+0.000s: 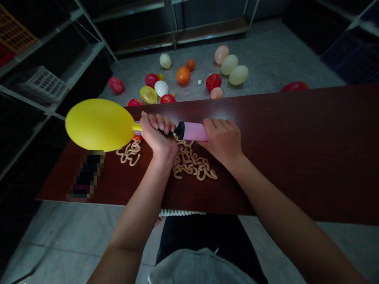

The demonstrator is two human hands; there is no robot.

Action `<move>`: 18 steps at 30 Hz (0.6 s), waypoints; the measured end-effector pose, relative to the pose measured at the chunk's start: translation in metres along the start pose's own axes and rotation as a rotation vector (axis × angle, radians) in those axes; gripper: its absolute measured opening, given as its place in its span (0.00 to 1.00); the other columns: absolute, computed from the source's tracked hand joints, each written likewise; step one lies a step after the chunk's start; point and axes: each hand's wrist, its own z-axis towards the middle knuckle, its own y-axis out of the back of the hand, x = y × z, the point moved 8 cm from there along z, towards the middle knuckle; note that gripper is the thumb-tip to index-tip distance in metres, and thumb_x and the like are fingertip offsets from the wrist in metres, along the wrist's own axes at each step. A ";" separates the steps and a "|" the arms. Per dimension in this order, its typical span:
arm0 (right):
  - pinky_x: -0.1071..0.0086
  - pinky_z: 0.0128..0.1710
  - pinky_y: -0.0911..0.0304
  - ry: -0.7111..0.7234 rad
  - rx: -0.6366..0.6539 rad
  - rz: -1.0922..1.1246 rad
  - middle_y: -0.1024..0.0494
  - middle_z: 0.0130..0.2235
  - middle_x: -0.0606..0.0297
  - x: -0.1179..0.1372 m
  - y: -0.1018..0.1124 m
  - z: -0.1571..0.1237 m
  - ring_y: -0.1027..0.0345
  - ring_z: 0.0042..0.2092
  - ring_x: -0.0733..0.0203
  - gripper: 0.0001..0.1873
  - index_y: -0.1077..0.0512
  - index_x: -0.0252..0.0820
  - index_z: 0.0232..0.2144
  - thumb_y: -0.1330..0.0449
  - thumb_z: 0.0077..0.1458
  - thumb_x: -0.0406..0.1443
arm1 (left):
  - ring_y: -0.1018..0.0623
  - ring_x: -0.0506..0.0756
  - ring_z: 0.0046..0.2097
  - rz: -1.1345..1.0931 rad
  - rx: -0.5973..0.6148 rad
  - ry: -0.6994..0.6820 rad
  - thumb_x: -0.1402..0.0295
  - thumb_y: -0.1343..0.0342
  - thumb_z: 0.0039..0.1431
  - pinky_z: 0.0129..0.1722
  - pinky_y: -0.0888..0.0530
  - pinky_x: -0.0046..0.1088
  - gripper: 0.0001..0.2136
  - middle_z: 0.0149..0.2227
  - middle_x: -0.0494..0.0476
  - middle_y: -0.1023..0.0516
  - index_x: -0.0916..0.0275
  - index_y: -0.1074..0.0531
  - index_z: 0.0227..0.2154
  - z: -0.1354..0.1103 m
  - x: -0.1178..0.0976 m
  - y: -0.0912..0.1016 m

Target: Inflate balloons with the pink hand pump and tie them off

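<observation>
A yellow balloon (100, 124), swollen with air, points left with its neck at my left hand (158, 134). That hand is closed around the balloon's neck and the black nozzle end of a hand pump. The pump (194, 131) has a pink barrel and a black collar, and lies level above the table. My right hand (223, 140) is wrapped around the right part of the pink barrel. Below the pump lies a pile of tan, curly balloons or strips (192, 163); their exact kind is unclear. A smaller tan bunch (130, 152) lies left of my left wrist.
The dark red-brown table (296, 157) spans the view. A blurred-out phone-like object (87, 173) lies at its left. Beyond it, several balloons (182, 75) rest on the concrete floor. Shelves (210, 33) stand behind, with a white basket (47, 85) at left.
</observation>
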 end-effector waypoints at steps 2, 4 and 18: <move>0.61 0.38 0.51 0.015 -0.011 -0.002 0.22 0.36 0.57 0.001 0.001 0.002 0.33 0.40 0.49 0.11 0.29 0.41 0.39 0.42 0.57 0.41 | 0.51 0.45 0.15 -0.011 -0.026 0.031 0.67 0.58 0.72 0.17 0.48 0.25 0.23 0.15 0.44 0.54 0.61 0.54 0.18 0.004 -0.003 0.003; 0.60 0.39 0.51 0.019 -0.021 -0.008 0.22 0.36 0.56 0.003 0.002 0.005 0.33 0.40 0.49 0.12 0.29 0.41 0.40 0.43 0.58 0.41 | 0.51 0.45 0.15 -0.029 -0.047 0.043 0.69 0.60 0.72 0.17 0.48 0.24 0.22 0.15 0.44 0.55 0.61 0.54 0.18 0.007 -0.010 0.005; 0.55 0.52 0.45 -0.171 -0.144 -0.152 0.22 0.44 0.54 -0.043 0.014 0.010 0.34 0.48 0.47 0.19 0.29 0.41 0.47 0.41 0.57 0.44 | 0.52 0.46 0.14 -0.132 -0.054 -0.147 0.70 0.62 0.71 0.17 0.48 0.27 0.22 0.14 0.46 0.55 0.61 0.55 0.18 0.020 -0.086 0.024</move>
